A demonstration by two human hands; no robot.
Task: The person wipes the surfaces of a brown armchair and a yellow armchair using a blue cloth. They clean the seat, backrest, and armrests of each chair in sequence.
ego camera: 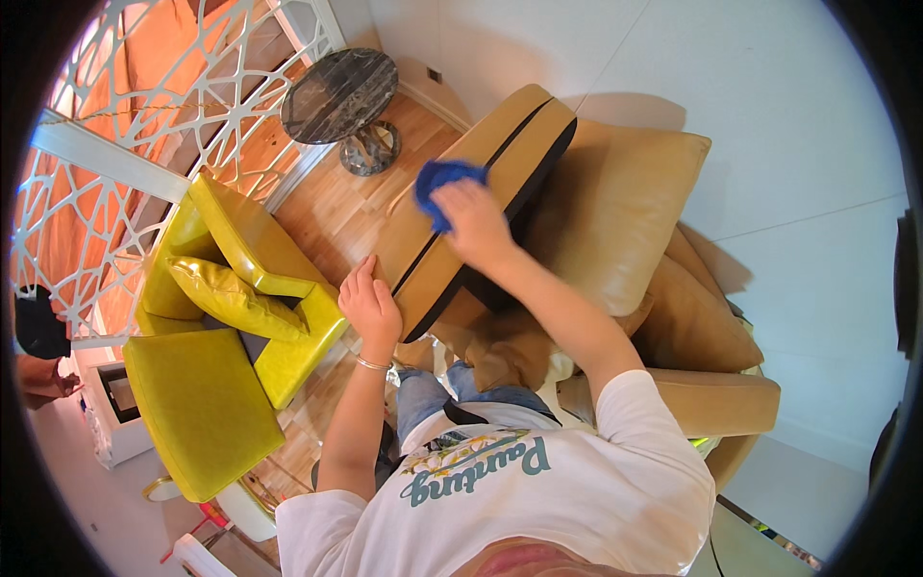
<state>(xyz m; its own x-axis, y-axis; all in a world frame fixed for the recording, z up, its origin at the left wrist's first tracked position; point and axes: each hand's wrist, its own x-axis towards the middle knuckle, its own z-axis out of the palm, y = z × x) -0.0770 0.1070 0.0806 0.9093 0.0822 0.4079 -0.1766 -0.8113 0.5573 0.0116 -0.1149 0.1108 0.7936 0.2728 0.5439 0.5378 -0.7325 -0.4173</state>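
A long tan seat cushion [433, 278] with a dark seam line and a black underside stands on its edge before me. My right hand [472, 216] presses a crumpled blue cloth [441, 189] against the cushion's upper face, near its middle. At the cushion's near left end, my left hand [370, 299] rests against the edge, fingers pointing up and holding no cloth. To the right of the cushion lies a tan back cushion [613, 209], partly over a brown pillow [692, 310].
A yellow-green armchair [296, 267] with a matching pillow [231, 292] and a loose yellow-green cushion [205, 411] stands at left. Beyond are a round dark marble side table [342, 94] and a white lattice screen [151, 79]. A tan sofa arm [699, 400] is at right.
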